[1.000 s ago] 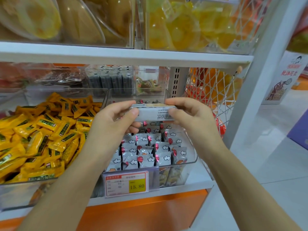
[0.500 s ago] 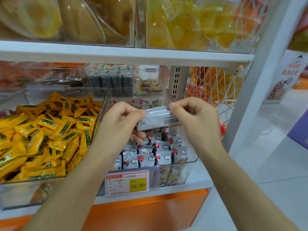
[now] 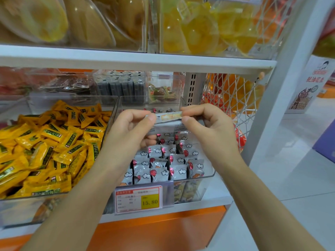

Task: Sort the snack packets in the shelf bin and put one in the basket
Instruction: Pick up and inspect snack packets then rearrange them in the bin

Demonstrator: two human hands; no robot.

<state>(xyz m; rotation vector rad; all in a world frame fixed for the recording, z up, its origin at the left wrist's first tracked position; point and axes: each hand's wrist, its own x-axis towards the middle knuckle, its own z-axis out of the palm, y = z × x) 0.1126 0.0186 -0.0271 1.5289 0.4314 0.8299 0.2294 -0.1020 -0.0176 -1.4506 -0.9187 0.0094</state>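
While both hands hold it up over the clear shelf bin (image 3: 210,173), a silver-grey snack packet (image 3: 168,120) lies level, its long axis running left to right and its printed back turned toward the camera. The left hand (image 3: 126,131) pinches the packet's left end between thumb and curled fingers. The right hand (image 3: 208,127) pinches the right end the same way.

Inside the bin below, rows of grey packets (image 3: 163,160) printed with red balloons and white clouds stand upright, partly hidden by both wrists. A price tag (image 3: 139,199) reading 15.80 sits on the bin's front wall. Just to the left lies a heap of yellow packets (image 3: 50,145).

A white shelf board (image 3: 136,60) runs overhead, carrying clear tubs (image 3: 199,29) of yellow dried fruit. Right of the hands hangs a white mesh (image 3: 233,98), possibly a basket, though its shape is hard to make out.
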